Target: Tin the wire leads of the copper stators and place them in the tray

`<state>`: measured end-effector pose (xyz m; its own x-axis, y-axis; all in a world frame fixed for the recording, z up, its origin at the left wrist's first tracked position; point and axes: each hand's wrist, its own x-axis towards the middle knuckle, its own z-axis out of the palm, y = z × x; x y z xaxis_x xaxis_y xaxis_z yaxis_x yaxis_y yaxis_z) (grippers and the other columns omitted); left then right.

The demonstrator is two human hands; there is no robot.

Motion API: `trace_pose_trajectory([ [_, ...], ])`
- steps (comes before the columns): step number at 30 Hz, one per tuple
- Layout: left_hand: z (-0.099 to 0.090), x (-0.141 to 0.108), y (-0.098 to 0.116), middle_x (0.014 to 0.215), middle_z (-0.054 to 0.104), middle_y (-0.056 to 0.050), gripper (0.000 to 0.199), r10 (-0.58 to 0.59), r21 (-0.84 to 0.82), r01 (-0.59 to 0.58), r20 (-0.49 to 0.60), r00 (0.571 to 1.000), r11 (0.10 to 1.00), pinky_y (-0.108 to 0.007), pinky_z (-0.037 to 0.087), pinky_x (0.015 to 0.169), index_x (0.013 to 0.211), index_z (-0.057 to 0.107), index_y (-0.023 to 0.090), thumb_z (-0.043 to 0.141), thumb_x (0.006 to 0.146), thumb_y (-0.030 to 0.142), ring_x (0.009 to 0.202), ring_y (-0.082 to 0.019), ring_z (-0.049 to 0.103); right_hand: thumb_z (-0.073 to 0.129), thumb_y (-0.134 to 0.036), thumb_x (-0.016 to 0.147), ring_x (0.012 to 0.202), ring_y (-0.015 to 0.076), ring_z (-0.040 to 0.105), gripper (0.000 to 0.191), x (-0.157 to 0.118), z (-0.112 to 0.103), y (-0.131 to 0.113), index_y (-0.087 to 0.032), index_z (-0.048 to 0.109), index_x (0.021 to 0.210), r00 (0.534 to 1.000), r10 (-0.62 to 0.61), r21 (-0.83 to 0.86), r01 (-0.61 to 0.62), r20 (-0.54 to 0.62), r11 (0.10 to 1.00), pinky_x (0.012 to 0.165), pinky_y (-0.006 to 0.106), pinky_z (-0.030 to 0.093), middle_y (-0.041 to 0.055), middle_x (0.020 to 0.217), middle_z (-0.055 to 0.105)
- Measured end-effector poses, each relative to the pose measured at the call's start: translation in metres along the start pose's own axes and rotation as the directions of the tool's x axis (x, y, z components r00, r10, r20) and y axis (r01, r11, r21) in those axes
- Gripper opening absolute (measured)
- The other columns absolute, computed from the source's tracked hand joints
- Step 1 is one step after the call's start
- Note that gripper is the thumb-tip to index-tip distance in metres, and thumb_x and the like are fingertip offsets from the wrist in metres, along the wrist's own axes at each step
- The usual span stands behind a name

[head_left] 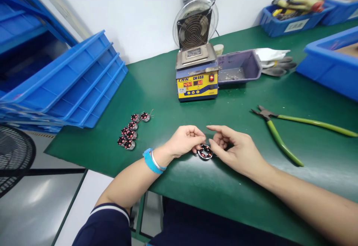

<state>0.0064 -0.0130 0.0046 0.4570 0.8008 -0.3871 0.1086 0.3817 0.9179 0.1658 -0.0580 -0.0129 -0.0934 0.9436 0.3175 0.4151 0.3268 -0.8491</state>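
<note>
On the worktop [218, 193]: coil part [205, 152], between both hands.
Left hand [186, 140]: grip narrow at its rim; whether it holds the part, cannot tell.
Right hand [240, 147]: grip wide, thumb and index parted.

From a single head-worn camera, the view looks forward and down past the wearer's bare forearms [134, 182], with the bare left hand [186, 140] and bare right hand [239, 149] close by at center, and reaches across a green-topped table [156, 85] to the plain white wall [134, 14] beyond.
</note>
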Motion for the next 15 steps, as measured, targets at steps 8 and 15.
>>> trace_pose_trajectory([
  [8,0.0021,-0.0031,0.0019,0.048,0.054,0.004,0.008,0.010,0.036,-0.012,0.055,0.998,0.999,-0.012,0.034,0.038,0.067,0.056,0.010,0.064,0.068,0.009,0.038,-0.004,0.047,0.053,-0.023,0.079,0.046,0.0075,0.048,0.019,0.0035,-0.0019,-0.0018,-0.014,0.060,0.094,0.996,-0.015,0.066,0.009,0.091,0.998,0.045,0.020,0.042,-0.0034,0.055,0.051],
  [15,0.0033,-0.0012,-0.0017,0.049,0.054,0.005,0.009,0.017,-0.007,-0.017,-0.010,1.000,1.000,-0.014,0.039,0.040,0.072,0.054,0.011,0.062,0.068,0.008,0.039,-0.005,0.049,0.051,-0.017,0.077,0.046,0.0077,0.051,0.011,0.0017,-0.0072,-0.0010,-0.017,0.058,0.086,0.987,-0.159,-0.165,0.154,-0.019,0.974,0.047,0.019,0.043,-0.0027,0.055,0.055],
])
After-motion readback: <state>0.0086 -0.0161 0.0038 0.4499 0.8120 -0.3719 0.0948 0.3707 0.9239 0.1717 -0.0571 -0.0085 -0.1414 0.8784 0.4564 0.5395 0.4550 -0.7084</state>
